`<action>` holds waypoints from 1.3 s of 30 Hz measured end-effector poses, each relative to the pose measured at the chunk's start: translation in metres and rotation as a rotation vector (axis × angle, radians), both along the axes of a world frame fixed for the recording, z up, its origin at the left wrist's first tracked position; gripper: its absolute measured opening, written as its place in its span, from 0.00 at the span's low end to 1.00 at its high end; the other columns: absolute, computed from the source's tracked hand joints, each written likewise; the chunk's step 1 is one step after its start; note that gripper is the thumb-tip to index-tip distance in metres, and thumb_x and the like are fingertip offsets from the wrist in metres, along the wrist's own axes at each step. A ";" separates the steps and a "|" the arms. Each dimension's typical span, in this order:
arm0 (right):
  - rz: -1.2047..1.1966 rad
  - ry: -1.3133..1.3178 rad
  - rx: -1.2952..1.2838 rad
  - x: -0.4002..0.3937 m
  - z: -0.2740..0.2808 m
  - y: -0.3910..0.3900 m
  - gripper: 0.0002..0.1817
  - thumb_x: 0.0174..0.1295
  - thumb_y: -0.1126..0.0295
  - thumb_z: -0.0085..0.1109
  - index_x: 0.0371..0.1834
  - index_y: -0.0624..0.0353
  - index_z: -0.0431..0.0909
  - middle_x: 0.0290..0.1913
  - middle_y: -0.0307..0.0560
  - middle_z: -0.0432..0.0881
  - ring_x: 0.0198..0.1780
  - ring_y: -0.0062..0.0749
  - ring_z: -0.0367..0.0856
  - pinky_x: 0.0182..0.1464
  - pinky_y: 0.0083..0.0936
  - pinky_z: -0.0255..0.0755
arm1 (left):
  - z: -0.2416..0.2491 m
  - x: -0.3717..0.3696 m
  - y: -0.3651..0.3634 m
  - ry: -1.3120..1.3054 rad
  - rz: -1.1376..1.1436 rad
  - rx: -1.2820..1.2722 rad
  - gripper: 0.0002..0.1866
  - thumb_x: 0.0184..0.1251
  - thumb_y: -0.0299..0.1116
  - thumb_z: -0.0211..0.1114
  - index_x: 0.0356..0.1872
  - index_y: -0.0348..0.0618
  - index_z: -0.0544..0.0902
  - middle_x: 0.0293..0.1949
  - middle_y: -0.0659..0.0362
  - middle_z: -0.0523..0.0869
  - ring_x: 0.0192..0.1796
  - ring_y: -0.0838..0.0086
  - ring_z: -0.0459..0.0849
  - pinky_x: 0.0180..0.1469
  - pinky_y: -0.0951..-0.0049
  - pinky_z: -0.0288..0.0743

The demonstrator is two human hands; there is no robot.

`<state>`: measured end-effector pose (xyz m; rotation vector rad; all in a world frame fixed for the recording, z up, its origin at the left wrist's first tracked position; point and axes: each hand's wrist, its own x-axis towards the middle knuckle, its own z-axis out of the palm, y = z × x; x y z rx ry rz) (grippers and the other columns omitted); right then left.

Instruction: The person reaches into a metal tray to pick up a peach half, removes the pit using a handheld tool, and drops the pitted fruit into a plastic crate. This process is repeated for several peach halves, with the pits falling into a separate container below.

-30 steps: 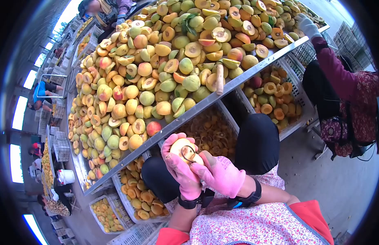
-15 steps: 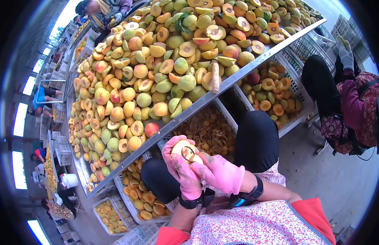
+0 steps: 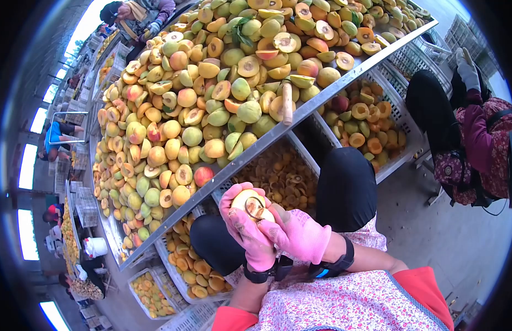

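My left hand, in a pink glove, is wrapped round a peach half, its pale cut face turned up. My right hand, gloved alike, is closed on a pitting tool with a curved wire loop. The loop lies against the brownish middle of the cut face; the tool's handle is hidden in the fingers. Both hands are together above my lap. Beyond them, a metal-edged table bears a large heap of whole and halved peaches.
A wooden handle rests at the table edge. Below stand a crate of pit-like scraps, a crate of peach halves on the right and another on the left. A co-worker sits at right; other people work at left.
The view has shifted slightly. Both hands stay together on the peach half, with the loop still against its cut face.
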<state>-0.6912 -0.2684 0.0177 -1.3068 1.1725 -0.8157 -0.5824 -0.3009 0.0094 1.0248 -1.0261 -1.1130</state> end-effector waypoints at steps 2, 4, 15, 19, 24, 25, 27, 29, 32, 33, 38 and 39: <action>0.032 -0.039 0.038 -0.003 0.004 -0.002 0.25 0.78 0.51 0.47 0.58 0.65 0.71 0.34 0.64 0.85 0.37 0.59 0.87 0.38 0.46 0.78 | -0.003 0.003 0.000 -0.013 -0.001 0.009 0.36 0.76 0.69 0.49 0.60 0.43 0.72 0.53 0.55 0.80 0.44 0.69 0.84 0.46 0.70 0.82; 0.061 -0.078 0.072 -0.003 0.003 -0.001 0.25 0.78 0.51 0.47 0.58 0.65 0.71 0.34 0.64 0.85 0.37 0.58 0.87 0.38 0.45 0.78 | -0.007 0.007 0.000 -0.051 -0.043 -0.029 0.36 0.76 0.69 0.48 0.59 0.42 0.72 0.52 0.54 0.81 0.43 0.69 0.84 0.45 0.70 0.82; 0.274 -0.588 0.413 -0.018 -0.002 -0.002 0.27 0.80 0.45 0.43 0.40 0.61 0.74 0.21 0.41 0.75 0.19 0.25 0.72 0.23 0.25 0.65 | 0.004 0.009 0.002 0.058 -0.140 0.021 0.35 0.74 0.67 0.56 0.57 0.41 0.72 0.46 0.49 0.83 0.37 0.70 0.83 0.40 0.72 0.81; 0.329 -0.790 0.602 -0.022 -0.008 0.000 0.26 0.81 0.44 0.40 0.35 0.55 0.71 0.19 0.33 0.68 0.13 0.17 0.63 0.16 0.19 0.54 | 0.005 0.012 0.003 0.046 -0.193 0.061 0.35 0.74 0.67 0.56 0.56 0.40 0.71 0.46 0.48 0.83 0.37 0.70 0.83 0.39 0.72 0.81; 0.484 -1.207 0.674 -0.020 -0.022 0.006 0.27 0.82 0.44 0.37 0.34 0.53 0.71 0.15 0.31 0.65 0.10 0.13 0.58 0.11 0.14 0.52 | 0.005 0.019 0.008 0.050 -0.314 0.031 0.33 0.77 0.64 0.54 0.56 0.40 0.71 0.46 0.49 0.83 0.39 0.70 0.84 0.42 0.71 0.81; 0.495 -1.201 0.678 -0.019 -0.027 0.006 0.27 0.82 0.44 0.37 0.34 0.53 0.71 0.15 0.31 0.65 0.10 0.13 0.58 0.11 0.14 0.52 | 0.006 0.022 0.007 0.048 -0.390 0.008 0.32 0.78 0.64 0.53 0.56 0.40 0.72 0.47 0.49 0.83 0.40 0.69 0.84 0.44 0.71 0.81; 0.650 -1.657 0.902 -0.012 -0.042 0.011 0.28 0.81 0.43 0.37 0.34 0.55 0.71 0.15 0.32 0.65 0.10 0.12 0.58 0.10 0.12 0.52 | 0.008 0.026 0.008 0.050 -0.426 -0.001 0.31 0.79 0.62 0.51 0.55 0.39 0.72 0.48 0.49 0.82 0.42 0.69 0.84 0.47 0.69 0.81; 0.726 -1.783 0.924 -0.006 -0.057 0.020 0.29 0.80 0.42 0.40 0.35 0.57 0.71 0.15 0.31 0.66 0.10 0.12 0.58 0.09 0.12 0.51 | 0.011 0.026 0.007 0.008 -0.531 0.009 0.31 0.80 0.62 0.51 0.55 0.38 0.72 0.49 0.50 0.82 0.44 0.70 0.85 0.48 0.69 0.81; 0.535 -1.760 0.976 -0.009 -0.057 0.020 0.29 0.78 0.41 0.45 0.36 0.60 0.72 0.15 0.31 0.65 0.11 0.12 0.59 0.11 0.12 0.54 | 0.003 0.031 0.005 0.015 -0.462 0.062 0.29 0.82 0.58 0.51 0.59 0.37 0.73 0.50 0.54 0.82 0.46 0.73 0.83 0.51 0.72 0.79; 0.501 -1.707 0.925 -0.011 -0.062 0.021 0.30 0.77 0.40 0.47 0.37 0.61 0.72 0.16 0.30 0.65 0.11 0.12 0.59 0.12 0.13 0.54 | -0.003 0.035 0.003 -0.051 -0.392 0.063 0.30 0.81 0.59 0.51 0.59 0.38 0.74 0.50 0.55 0.83 0.46 0.73 0.83 0.51 0.72 0.79; 0.339 -1.660 0.561 -0.017 -0.072 0.013 0.22 0.77 0.51 0.55 0.48 0.64 0.74 0.18 0.32 0.64 0.11 0.12 0.57 0.11 0.15 0.51 | 0.020 0.095 0.013 -0.105 -0.130 0.184 0.23 0.76 0.49 0.65 0.58 0.41 0.76 0.50 0.59 0.81 0.46 0.78 0.82 0.47 0.76 0.79; 0.319 -1.627 0.595 -0.022 -0.076 0.009 0.20 0.78 0.55 0.54 0.54 0.65 0.73 0.20 0.33 0.65 0.11 0.12 0.57 0.12 0.15 0.51 | 0.024 0.112 0.020 0.014 -0.129 0.215 0.23 0.74 0.46 0.68 0.58 0.40 0.76 0.49 0.59 0.81 0.45 0.79 0.83 0.45 0.77 0.79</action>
